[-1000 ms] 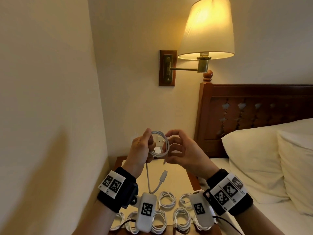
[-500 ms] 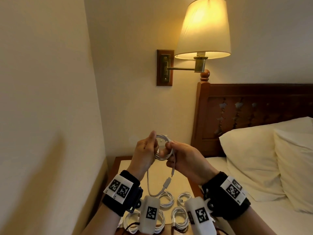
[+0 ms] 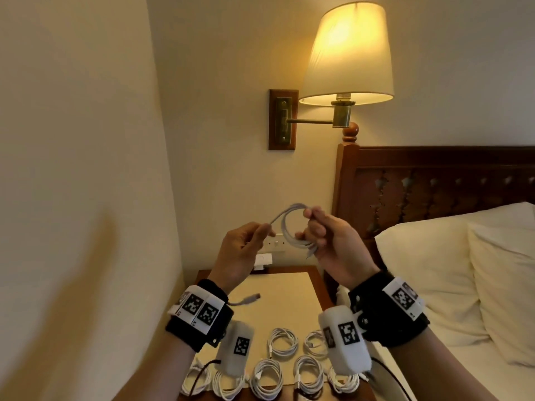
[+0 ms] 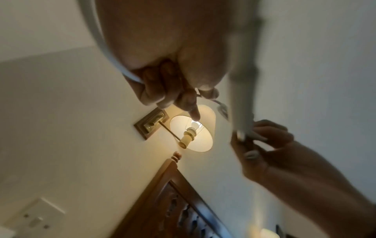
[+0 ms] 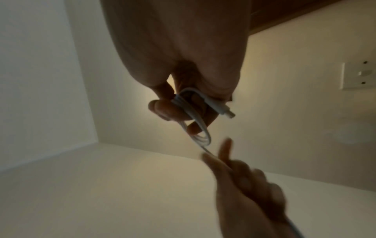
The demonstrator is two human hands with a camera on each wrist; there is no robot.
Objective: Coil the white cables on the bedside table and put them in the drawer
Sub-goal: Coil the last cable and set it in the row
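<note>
Item: thin white rubbery charging cable point(image 3: 292, 227), centre frame. Our right hand point(image 3: 333, 244) clasps its coil; our left hand point(image 3: 246, 247), just left, pinches its free tail.

a thin white cable point(image 3: 291, 231) hangs in the air above the bedside table point(image 3: 285, 302), most of it wound into a small round coil of several loops, with one strand running off the coil to the left and a plug end point(image 3: 251, 298) dangling lower down. one short connector point(image 5: 227, 112) sticks out from the coil. seven other white cables point(image 3: 282, 341), already coiled, lie in two rows on the table's pale top near its front edge.
</note>
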